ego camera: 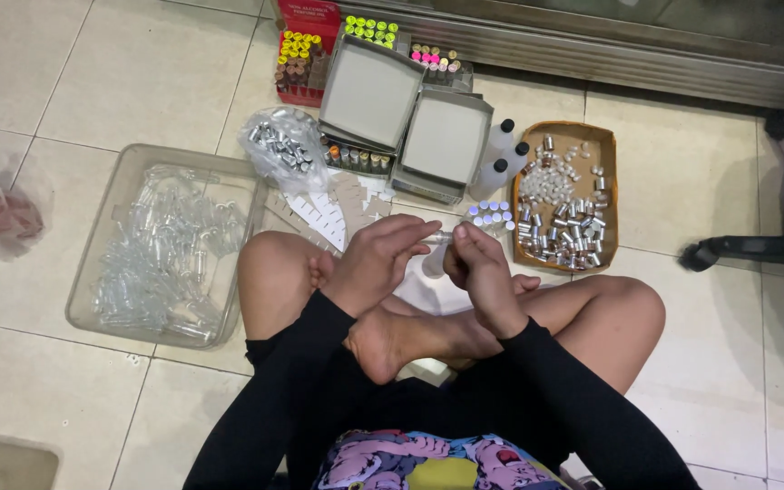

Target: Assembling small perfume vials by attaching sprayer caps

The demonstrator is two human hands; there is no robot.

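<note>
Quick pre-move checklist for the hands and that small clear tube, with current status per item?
1. Left hand on the small clear tube: ok, fingers pinch it.
2. Right hand on the same tube: ok.
3. Tube end fit: cannot tell, fingers hide it.
4. Brown cardboard tray of silver caps beside the right hand: ok.
5. Clear plastic bin of glass tubes by the left knee: ok.
6. White bottles with black caps upright: ok.
</note>
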